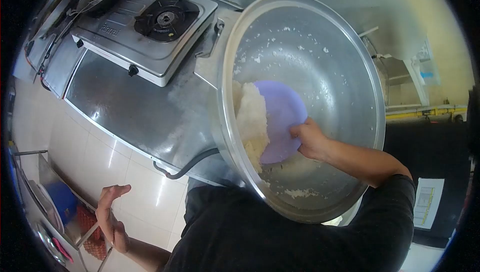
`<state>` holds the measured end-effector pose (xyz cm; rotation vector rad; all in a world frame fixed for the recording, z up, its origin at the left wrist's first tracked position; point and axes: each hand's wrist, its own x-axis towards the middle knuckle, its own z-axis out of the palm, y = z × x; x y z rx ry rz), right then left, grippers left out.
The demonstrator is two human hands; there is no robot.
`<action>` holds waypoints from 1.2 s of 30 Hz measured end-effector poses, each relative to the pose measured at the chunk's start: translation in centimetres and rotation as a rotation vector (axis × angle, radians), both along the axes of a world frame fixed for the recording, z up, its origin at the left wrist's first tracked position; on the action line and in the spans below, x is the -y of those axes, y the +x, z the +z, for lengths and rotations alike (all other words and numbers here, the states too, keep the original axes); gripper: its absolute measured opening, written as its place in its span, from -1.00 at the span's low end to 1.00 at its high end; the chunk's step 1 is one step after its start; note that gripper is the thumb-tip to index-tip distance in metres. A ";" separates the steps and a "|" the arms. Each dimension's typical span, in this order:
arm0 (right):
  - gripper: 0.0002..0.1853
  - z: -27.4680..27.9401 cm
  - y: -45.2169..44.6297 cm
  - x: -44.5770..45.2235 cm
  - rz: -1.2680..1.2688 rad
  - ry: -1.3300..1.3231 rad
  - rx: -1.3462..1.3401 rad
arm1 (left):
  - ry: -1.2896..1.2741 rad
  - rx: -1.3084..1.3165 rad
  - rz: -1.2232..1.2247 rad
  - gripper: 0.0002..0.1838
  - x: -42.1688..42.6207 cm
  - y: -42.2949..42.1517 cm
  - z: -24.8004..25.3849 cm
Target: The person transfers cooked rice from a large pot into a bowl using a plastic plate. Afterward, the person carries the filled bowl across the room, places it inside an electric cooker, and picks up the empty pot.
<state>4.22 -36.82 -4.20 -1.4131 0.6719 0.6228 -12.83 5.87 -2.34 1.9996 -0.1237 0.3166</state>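
Note:
A large round metal pot (345, 82) stands tilted with its wide mouth facing me. Inside it, my right hand (311, 141) grips the edge of a purple plastic disc (282, 112), which looks like a plate. The disc's left side meets a mound of white rice (252, 119) at the pot's left wall. Grains and small clumps stick to the inner metal, and some lie near the bottom rim. Away from the pot, at the lower left, my left hand (112, 217) is raised over the floor, holding nothing, with its fingers extended.
A gas stove (145, 27) sits on the metal counter (130, 102) left of the pot. A dark hose (192, 164) curves below the pot's left side. Shelving with a blue item (61, 199) and red netting (92, 229) stands at the lower left.

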 end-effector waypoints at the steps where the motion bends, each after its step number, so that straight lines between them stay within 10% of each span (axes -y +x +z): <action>1: -0.41 -0.6 0.6 0.2 -0.001 0.029 -0.020 | -0.004 0.006 0.006 -0.37 0.1 0.1 -0.1; 24: -0.29 5.2 1.5 3.4 -0.120 0.295 0.211 | 0.128 -0.041 0.351 -0.23 -1.2 -3.4 0.1; 36: -0.41 14.1 -14.9 10.5 -0.789 0.286 0.697 | 0.006 0.497 -0.233 -0.20 -2.1 7.7 -1.7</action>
